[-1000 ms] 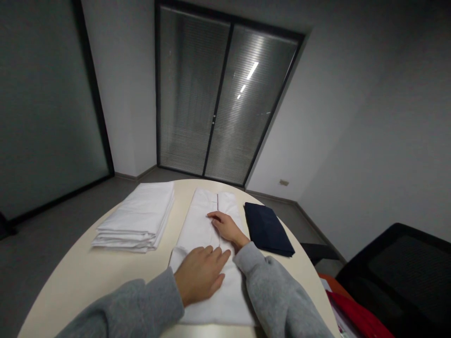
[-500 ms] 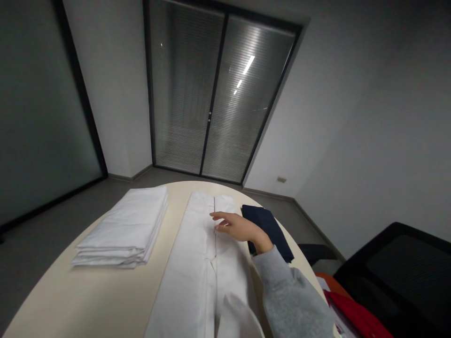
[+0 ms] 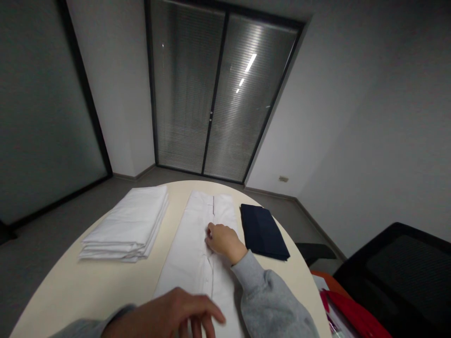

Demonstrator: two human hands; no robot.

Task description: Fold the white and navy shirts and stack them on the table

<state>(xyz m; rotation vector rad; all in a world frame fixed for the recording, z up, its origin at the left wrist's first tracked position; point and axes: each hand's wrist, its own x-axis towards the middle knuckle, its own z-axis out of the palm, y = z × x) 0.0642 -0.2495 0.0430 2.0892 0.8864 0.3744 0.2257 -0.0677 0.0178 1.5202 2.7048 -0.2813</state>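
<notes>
A long white garment (image 3: 186, 253) lies lengthwise down the middle of the table, its sides folded in so that two edges meet along a centre line. Over that line, about halfway up, my right hand (image 3: 221, 241) has its fingers curled together in a pinch on the cloth. My left hand (image 3: 172, 312) hovers low over the near part of the garment, thumb and fingers apart and pointing down, holding nothing. The garment's nearest end is out of view.
On the left of the round cream table (image 3: 95, 291) sits a stack of folded white cloth (image 3: 127, 220). A folded navy cloth (image 3: 264, 232) lies on the right. Beyond the table's right edge are a black chair (image 3: 394, 277) and red items (image 3: 352, 312).
My right hand has come nearer along the centre line, and its spread fingers have closed. My left hand has entered from the bottom. A raised near fold of the garment now lies flatter.
</notes>
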